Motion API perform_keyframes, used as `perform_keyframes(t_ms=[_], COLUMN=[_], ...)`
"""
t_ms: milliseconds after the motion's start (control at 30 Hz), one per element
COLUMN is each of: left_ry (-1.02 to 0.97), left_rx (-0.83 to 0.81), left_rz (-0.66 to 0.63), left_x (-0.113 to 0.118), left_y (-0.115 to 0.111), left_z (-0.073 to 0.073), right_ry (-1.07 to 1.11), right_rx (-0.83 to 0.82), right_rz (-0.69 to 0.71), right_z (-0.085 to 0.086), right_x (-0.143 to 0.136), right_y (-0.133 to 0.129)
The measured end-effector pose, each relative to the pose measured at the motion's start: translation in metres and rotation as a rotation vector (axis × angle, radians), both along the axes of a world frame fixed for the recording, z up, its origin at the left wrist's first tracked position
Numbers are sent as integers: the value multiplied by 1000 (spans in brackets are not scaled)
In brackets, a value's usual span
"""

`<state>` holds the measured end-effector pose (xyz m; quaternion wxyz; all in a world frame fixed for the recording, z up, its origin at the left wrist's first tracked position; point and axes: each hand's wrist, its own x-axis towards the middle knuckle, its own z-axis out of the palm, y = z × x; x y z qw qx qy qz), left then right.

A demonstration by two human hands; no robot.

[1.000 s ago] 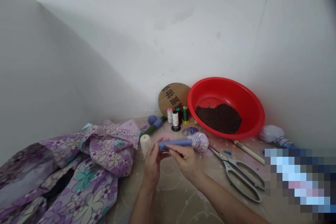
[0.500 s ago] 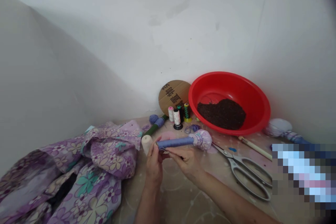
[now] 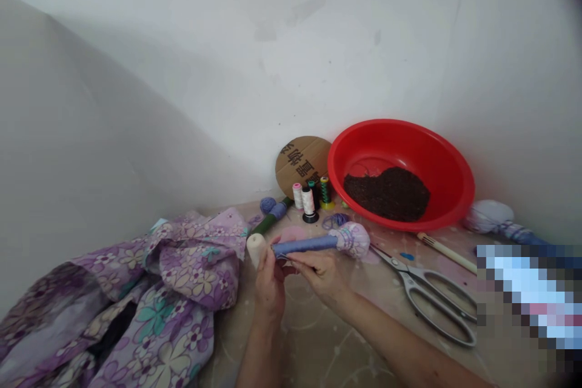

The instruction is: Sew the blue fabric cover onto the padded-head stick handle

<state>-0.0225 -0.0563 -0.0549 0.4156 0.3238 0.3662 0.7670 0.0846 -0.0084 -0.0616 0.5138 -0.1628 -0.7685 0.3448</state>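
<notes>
While your left hand [image 3: 270, 287] is gripping the end of the blue-wrapped stick [image 3: 311, 245] above the counter [image 3: 313, 339], your right hand [image 3: 326, 282] is pinching apparent thread [image 3: 282, 256]; slackening fingertips are risking loosened wrapping.

Pale, faintly smudged walls [image 3: 218, 73] meet behind a patterned table [image 3: 309, 339], a diagonal shadow falling leftward.

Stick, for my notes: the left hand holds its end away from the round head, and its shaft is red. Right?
Only the colour is wrong: the head view shows a blue shaft. The left hand does hold the end away from the round head.
</notes>
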Motion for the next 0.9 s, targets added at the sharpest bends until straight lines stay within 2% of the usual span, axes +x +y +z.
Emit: perform_keyframes(t_ms=[233, 433, 500, 733, 900], left_ry=[107, 230, 261, 364, 339], left_rx=[-36, -75, -80, -60, -40], left_rz=[98, 328, 367, 321, 278], left_x=[-1, -6, -7, -5, -7], left_y=[-4, -7, -8, -8, -6], left_z=[4, 2, 0, 0, -1], right_ry=[21, 13, 3, 28, 47], right_rx=[-9, 18, 16, -34, -58], right_rz=[15, -12, -21, -6, 26], right_z=[0, 0, 0, -1, -2], right_x=[-2, -4, -4, -3, -2], right_y=[-1, 0, -1, -1, 0])
